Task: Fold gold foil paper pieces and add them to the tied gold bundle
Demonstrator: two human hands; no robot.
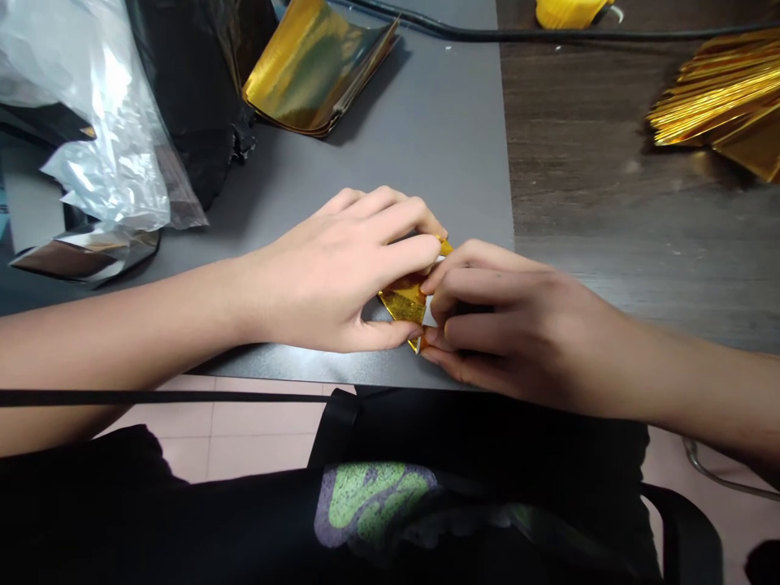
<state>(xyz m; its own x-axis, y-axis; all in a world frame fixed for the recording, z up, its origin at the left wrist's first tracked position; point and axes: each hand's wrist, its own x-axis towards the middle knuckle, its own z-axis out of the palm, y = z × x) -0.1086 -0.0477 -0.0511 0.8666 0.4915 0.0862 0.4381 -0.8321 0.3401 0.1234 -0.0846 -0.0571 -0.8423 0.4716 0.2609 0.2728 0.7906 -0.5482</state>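
Note:
A small folded piece of gold foil paper (403, 305) lies on the grey mat near the table's front edge, partly covered by my fingers. My left hand (359, 272) reaches over it from the left, with the thumb at its near edge and the fingers at its far end. On the right side, the curled fingers and thumb of my right hand (505, 321) pinch the same piece. White shows along its right side. The fingers hide much of the fold.
Loose gold sheets (310, 69) lie at the back, beside a black bag (188, 89) and clear plastic wrapping (115, 114). Several stacked gold folded pieces (719, 93) sit at right. A black cable (548, 35) crosses the back near a yellow object (569, 12). The grey mat (451, 138) covers the wood.

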